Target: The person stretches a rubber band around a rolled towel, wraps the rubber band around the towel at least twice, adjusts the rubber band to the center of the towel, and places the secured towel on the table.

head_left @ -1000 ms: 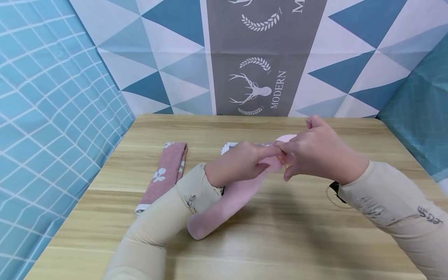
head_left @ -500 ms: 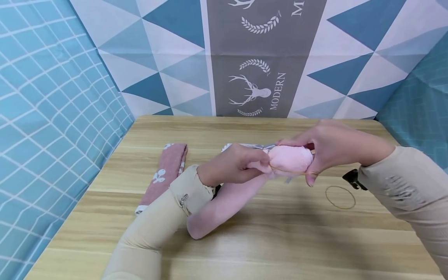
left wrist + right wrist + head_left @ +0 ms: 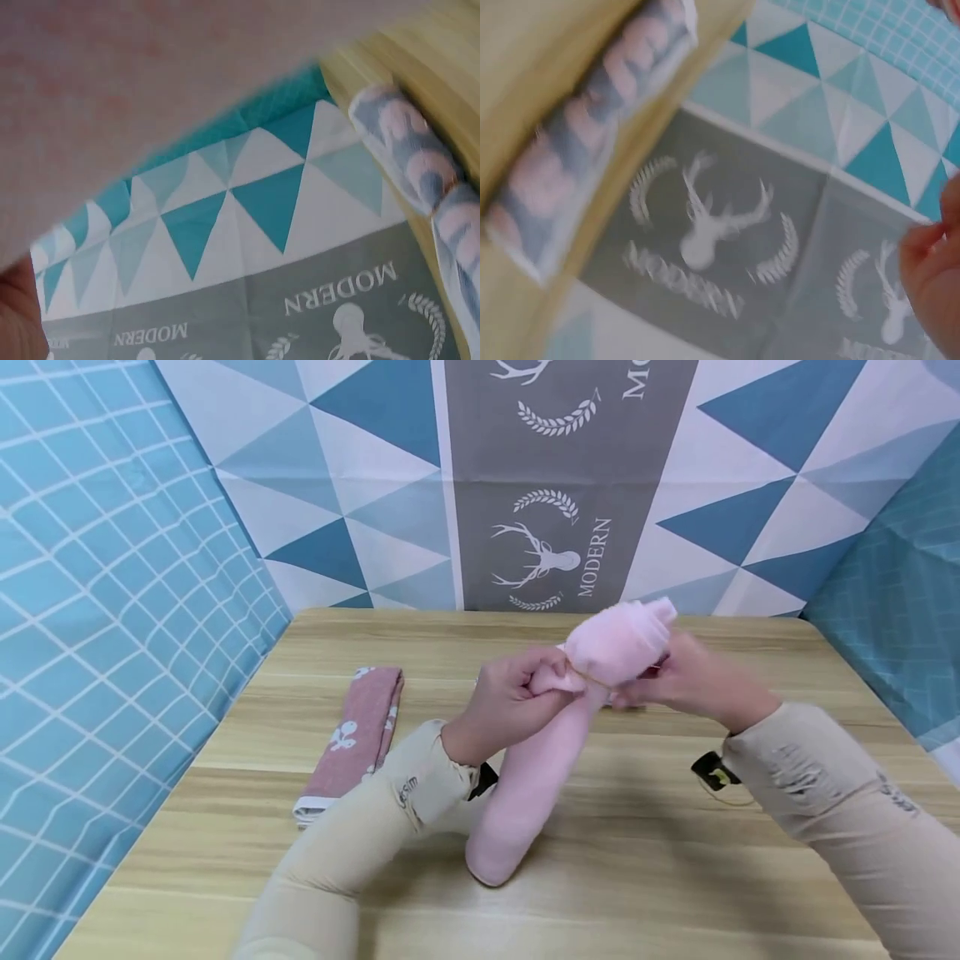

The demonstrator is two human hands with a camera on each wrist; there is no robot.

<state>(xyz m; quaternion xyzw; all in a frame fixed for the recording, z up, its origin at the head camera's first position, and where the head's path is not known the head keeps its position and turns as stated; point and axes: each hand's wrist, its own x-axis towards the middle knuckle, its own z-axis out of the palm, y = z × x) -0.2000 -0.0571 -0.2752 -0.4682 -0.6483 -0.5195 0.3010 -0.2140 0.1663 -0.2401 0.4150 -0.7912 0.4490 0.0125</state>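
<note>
A long pink rolled towel stands tilted, its lower end near the table and its upper end leaning away to the right. Around its upper part runs a thin tan rubber band. My left hand pinches the towel's edge beside the band, fingers curled. On the other side my right hand, blurred by motion, pinches the band near the towel with thumb and fingers. The right wrist view catches only a few curled fingers at its edge; blurred skin covers much of the left wrist view.
At the left lies a folded dusty-pink towel with white prints. A rolled grey-and-pink towel, banded around its middle, lies toward the table's back, mostly hidden behind my hands in the head view. Another rubber band lies below my right wrist.
The pink towel has swung more upright, its lower end shifting right and its top rising. My right hand first stretched the band over the towel's end, then moved in close beside the towel.
</note>
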